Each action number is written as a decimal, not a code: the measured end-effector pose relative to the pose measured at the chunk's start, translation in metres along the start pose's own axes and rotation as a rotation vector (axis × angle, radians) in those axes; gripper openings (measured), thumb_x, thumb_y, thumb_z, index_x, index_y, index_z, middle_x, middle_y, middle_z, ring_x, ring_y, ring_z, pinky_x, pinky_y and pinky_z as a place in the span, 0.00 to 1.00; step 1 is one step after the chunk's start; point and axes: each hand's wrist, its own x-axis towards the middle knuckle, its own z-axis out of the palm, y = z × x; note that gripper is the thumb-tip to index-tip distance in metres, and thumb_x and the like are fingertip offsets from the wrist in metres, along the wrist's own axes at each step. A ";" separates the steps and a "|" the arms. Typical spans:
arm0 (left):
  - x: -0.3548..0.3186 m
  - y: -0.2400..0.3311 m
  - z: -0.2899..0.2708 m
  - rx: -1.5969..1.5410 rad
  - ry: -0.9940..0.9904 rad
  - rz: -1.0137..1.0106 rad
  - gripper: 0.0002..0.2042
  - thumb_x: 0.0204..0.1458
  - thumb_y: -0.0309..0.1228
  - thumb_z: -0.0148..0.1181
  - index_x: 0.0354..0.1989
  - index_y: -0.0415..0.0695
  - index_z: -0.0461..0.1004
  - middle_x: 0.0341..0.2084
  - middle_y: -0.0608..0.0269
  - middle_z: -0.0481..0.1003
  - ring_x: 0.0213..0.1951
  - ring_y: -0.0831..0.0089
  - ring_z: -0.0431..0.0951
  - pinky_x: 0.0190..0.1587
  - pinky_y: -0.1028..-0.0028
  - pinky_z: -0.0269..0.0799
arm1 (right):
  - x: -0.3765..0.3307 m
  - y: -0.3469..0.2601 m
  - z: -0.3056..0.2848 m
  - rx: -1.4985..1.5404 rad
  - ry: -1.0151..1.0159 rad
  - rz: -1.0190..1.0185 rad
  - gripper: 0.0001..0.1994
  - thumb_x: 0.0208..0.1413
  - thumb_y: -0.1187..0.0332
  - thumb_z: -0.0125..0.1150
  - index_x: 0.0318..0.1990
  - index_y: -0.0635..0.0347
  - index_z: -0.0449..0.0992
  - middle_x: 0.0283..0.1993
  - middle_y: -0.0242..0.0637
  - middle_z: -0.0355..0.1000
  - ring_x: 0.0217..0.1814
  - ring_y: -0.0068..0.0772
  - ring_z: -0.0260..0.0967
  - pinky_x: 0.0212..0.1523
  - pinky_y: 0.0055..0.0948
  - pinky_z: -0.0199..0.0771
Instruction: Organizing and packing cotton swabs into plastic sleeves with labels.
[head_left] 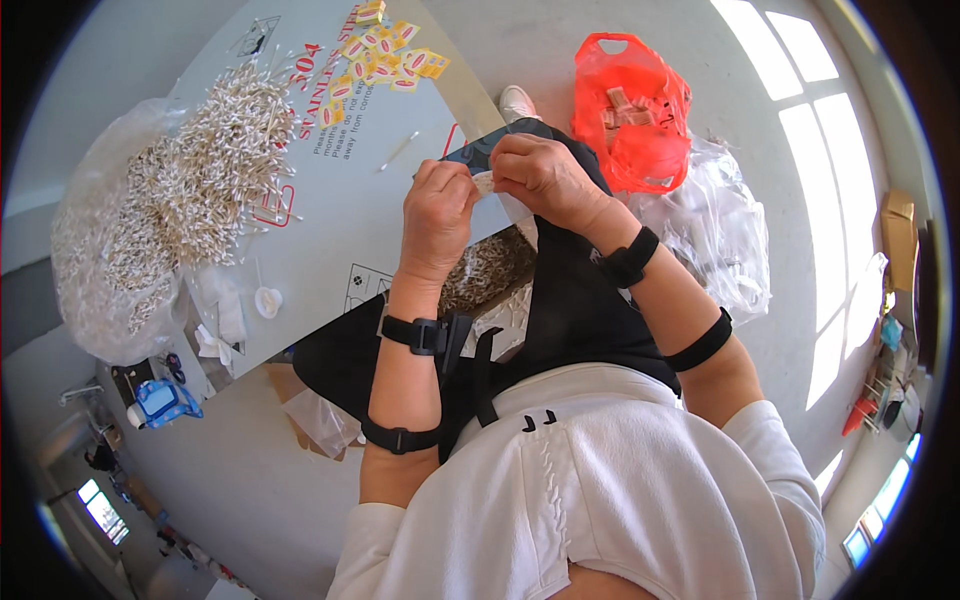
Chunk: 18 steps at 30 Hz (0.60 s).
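Note:
My left hand (438, 217) and my right hand (553, 180) are raised over my lap, close together, with their fingers closed. Between their fingertips shows a short, whitish bundle of cotton swabs (484, 183), mostly covered by the fingers. Below the hands, between my legs, an open box (522, 305) contains many cotton swabs (488, 268). On the table to the left lies a large heap of loose cotton swabs (225, 150), partly inside a clear plastic bag (85, 240). A few loose swabs (400, 150) lie on the tabletop near my left hand.
Small yellow-and-white packets (385, 60) are scattered on the printed grey tabletop (320, 220). A small white round item (267, 302) lies near the heap. On the floor to the right are a red plastic bag (640, 150) with bundles inside and clear plastic bags (715, 240).

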 end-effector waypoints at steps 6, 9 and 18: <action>-0.005 -0.002 0.001 0.089 -0.059 0.030 0.09 0.41 0.15 0.57 0.28 0.37 0.64 0.26 0.53 0.67 0.33 0.53 0.69 0.35 0.60 0.69 | 0.006 -0.006 0.007 -0.230 -0.049 -0.077 0.07 0.46 0.75 0.61 0.29 0.62 0.67 0.33 0.42 0.68 0.41 0.48 0.70 0.42 0.38 0.73; -0.009 -0.003 -0.001 0.080 -0.025 0.048 0.09 0.42 0.15 0.56 0.28 0.37 0.62 0.26 0.51 0.67 0.33 0.50 0.69 0.34 0.58 0.67 | 0.004 -0.005 0.013 -0.195 0.046 -0.200 0.11 0.45 0.76 0.62 0.30 0.62 0.63 0.31 0.42 0.63 0.36 0.48 0.67 0.37 0.41 0.71; -0.009 -0.018 -0.007 -0.061 -0.098 -0.223 0.10 0.44 0.13 0.58 0.36 0.37 0.72 0.27 0.55 0.71 0.32 0.56 0.74 0.37 0.65 0.72 | 0.010 0.004 0.027 0.083 -0.011 0.114 0.10 0.47 0.74 0.65 0.33 0.62 0.69 0.32 0.42 0.69 0.33 0.45 0.70 0.35 0.38 0.72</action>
